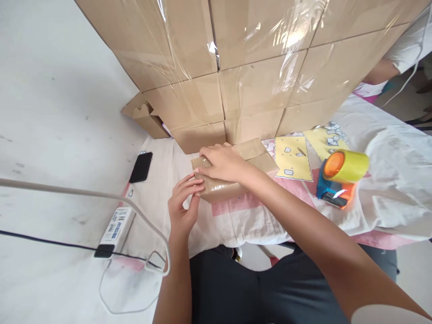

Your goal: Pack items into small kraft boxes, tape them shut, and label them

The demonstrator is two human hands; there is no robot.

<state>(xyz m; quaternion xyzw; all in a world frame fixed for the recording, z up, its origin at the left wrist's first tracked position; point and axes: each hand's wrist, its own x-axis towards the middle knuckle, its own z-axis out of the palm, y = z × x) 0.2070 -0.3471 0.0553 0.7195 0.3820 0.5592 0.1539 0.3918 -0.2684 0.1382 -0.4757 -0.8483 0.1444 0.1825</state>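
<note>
A small cardboard box [226, 186] lies on the cloth-covered table, with shiny clear tape across its top and left end. My right hand [222, 163] rests over the top of this box, its fingers curved round the left part and its thumb side at the left edge. At that same left end, my left hand [184, 198] touches the box with its fingertips. Its fingers are stretched out and the thumb stands apart from them. The two hands' fingertips nearly meet at the corner. My right hand's fingertips are partly hidden behind the box's edge.
Taped cardboard boxes [256, 85] form a tall stack behind. An orange-and-blue tape dispenser [337, 198] holds a yellow roll [357, 166] on the right. A black phone [141, 167], a power strip [116, 229] and cables line the left wall. Another person's arm [381, 72] shows at right.
</note>
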